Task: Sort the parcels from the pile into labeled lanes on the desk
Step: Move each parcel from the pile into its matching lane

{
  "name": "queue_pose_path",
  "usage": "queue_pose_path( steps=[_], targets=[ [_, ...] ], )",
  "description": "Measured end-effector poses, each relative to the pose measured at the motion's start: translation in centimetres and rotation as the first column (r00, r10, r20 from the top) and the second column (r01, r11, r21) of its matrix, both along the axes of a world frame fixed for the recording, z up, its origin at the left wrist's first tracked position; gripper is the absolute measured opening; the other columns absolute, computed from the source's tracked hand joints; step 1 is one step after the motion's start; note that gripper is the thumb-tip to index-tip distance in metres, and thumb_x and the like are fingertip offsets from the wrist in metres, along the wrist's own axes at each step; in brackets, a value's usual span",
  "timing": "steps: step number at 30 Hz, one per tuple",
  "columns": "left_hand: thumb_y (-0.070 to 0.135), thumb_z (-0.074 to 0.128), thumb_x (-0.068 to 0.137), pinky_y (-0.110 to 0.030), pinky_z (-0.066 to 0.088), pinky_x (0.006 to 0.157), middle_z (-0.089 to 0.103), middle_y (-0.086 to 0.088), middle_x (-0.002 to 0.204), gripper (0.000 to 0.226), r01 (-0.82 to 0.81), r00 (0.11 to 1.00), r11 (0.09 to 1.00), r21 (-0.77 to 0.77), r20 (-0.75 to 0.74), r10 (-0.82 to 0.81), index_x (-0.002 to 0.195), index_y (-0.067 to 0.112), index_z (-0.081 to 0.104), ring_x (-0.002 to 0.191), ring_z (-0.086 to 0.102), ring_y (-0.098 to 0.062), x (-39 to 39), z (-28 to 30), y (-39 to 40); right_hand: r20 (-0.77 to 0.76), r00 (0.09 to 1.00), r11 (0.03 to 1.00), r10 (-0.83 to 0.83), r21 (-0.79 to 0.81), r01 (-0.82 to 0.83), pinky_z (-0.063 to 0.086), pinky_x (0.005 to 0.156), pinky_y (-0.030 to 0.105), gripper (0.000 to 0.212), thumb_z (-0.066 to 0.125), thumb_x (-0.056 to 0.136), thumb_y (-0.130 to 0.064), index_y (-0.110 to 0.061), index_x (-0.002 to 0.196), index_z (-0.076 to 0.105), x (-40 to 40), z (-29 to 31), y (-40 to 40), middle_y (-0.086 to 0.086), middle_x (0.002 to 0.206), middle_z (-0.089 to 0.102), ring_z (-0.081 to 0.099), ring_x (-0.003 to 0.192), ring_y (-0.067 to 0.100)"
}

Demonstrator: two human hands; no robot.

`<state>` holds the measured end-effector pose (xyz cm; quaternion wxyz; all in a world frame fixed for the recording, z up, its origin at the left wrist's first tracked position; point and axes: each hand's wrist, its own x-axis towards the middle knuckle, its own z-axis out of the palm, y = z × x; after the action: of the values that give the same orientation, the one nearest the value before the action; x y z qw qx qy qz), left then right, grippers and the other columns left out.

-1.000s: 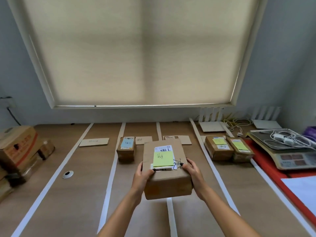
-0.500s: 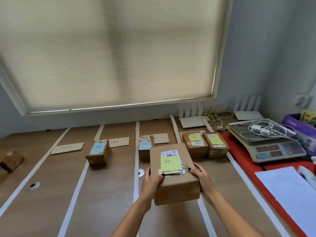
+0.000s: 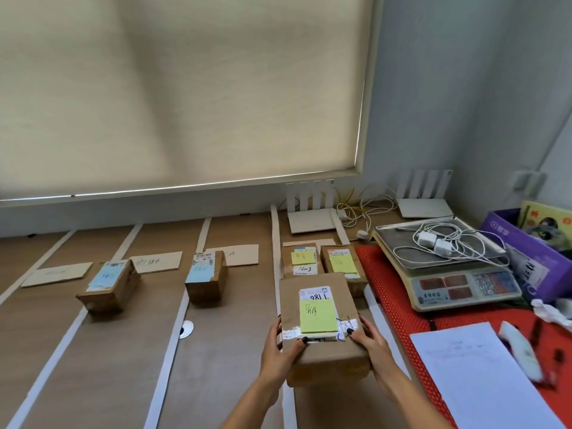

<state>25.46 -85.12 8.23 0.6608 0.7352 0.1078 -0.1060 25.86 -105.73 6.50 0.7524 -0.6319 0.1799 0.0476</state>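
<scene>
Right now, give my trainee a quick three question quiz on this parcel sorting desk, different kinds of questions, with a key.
1. True or false: both hands grip the held parcel.
2. The sticky note on it is which colour? A blue, B green, C pink.
3. Fill in: the white chargers lie on the ____.

Key: 1 true, the left hand and right hand hold its sides. 2 B. 3 scale.

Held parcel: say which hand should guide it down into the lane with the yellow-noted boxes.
Right, probably. The right hand grips the held parcel on the side facing the two yellow-noted boxes, so it can steer. The left hand grips the opposite side and can steady it.
</scene>
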Motion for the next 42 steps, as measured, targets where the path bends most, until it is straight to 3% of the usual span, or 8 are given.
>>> queue_pose_path(
  steps=[3,6,18,27,32,38,40,42],
  targets=[
    [0.03,0.068,0.084,-0.027,0.044,0.091,0.041,0.005,0.139,0.076,0.018,1.0,1.0,0.02,-0.025,-0.018,0.145,0.034,0.023,0.117,0.045,-0.016,1.7,-1.0,-1.4,-0.018,1.0,1.0,0.0,-0.004,-0.001,0.045,0.099,0.045,0.057,0.061,0.085,-0.006,-0.017,0.138,0.043,1.7,-1.8,-1.7,0.013,0.13,0.055,0.055,0.115,0.031],
    [0.029,0.067,0.085,-0.025,0.043,0.088,0.042,0.004,0.139,0.074,0.025,0.998,0.999,0.032,-0.057,-0.023,0.144,0.034,0.023,0.115,0.046,-0.017,3.0,-2.1,-2.3,-0.058,0.998,1.0,0.01,0.015,-0.009,0.044,0.101,0.043,0.058,0.061,0.085,-0.004,-0.017,0.138,0.042,3.0,-3.2,-2.8,0.012,0.129,0.054,0.054,0.116,0.03],
    [0.019,0.062,0.089,-0.026,0.044,0.089,0.045,0.008,0.123,0.07,-0.002,0.992,0.998,0.061,-0.124,0.009,0.145,0.031,0.022,0.111,0.046,-0.015,7.2,-5.2,-2.6,-0.123,0.987,0.994,0.103,-0.016,-0.105,0.047,0.082,0.028,0.059,0.057,0.086,0.0,-0.02,0.139,0.039,7.2,-5.7,-2.9,0.007,0.126,0.054,0.054,0.11,0.023],
    [0.022,0.062,0.088,-0.033,0.043,0.096,0.045,-0.004,0.141,0.07,-0.029,0.989,0.993,0.117,-0.142,0.046,0.146,0.027,0.024,0.11,0.047,-0.017,7.5,-6.6,-2.5,-0.17,0.979,0.987,0.113,-0.094,-0.13,0.048,0.079,0.027,0.06,0.057,0.088,-0.005,-0.021,0.143,0.036,7.9,-6.7,-2.4,0.009,0.133,0.05,0.051,0.111,0.023],
    [0.023,0.06,0.09,-0.04,0.04,0.102,0.034,-0.005,0.15,0.07,-0.051,0.984,0.992,0.112,-0.162,0.068,0.147,0.026,0.021,0.128,0.04,-0.026,7.2,-6.1,-2.5,-0.117,0.99,0.97,0.078,-0.222,-0.103,0.042,0.092,0.032,0.062,0.059,0.089,-0.008,-0.02,0.144,0.033,7.5,-5.9,-2.2,0.012,0.145,0.038,0.041,0.127,0.025],
    [0.015,0.057,0.091,-0.046,0.034,0.107,0.031,-0.005,0.151,0.062,-0.095,0.988,0.991,0.09,-0.11,0.105,0.145,0.026,0.027,0.136,0.034,-0.031,5.5,-3.7,-0.6,-0.001,1.0,0.925,0.025,-0.379,-0.024,0.044,0.069,0.007,0.061,0.062,0.087,-0.007,-0.018,0.14,0.036,6.4,-2.6,-0.4,0.005,0.141,0.044,0.047,0.108,0.01],
    [0.016,0.057,0.092,-0.046,0.033,0.107,0.031,-0.005,0.151,0.061,-0.102,0.991,0.991,0.087,-0.083,0.109,0.144,0.026,0.028,0.135,0.034,-0.03,4.8,-2.4,0.5,0.029,0.999,0.917,0.022,-0.399,-0.008,0.044,0.082,0.014,0.06,0.063,0.085,-0.005,-0.019,0.139,0.038,5.8,-1.2,0.8,0.008,0.139,0.046,0.048,0.114,0.015],
    [0.017,0.056,0.092,-0.045,0.032,0.108,0.03,-0.004,0.152,0.06,-0.105,0.992,0.991,0.087,-0.065,0.111,0.144,0.027,0.028,0.136,0.033,-0.029,3.9,-1.1,1.7,0.042,0.998,0.914,0.045,-0.404,-0.024,0.045,0.082,0.018,0.061,0.063,0.085,-0.004,-0.02,0.138,0.039,4.9,0.0,2.5,0.01,0.135,0.048,0.051,0.108,0.013]
  ],
)
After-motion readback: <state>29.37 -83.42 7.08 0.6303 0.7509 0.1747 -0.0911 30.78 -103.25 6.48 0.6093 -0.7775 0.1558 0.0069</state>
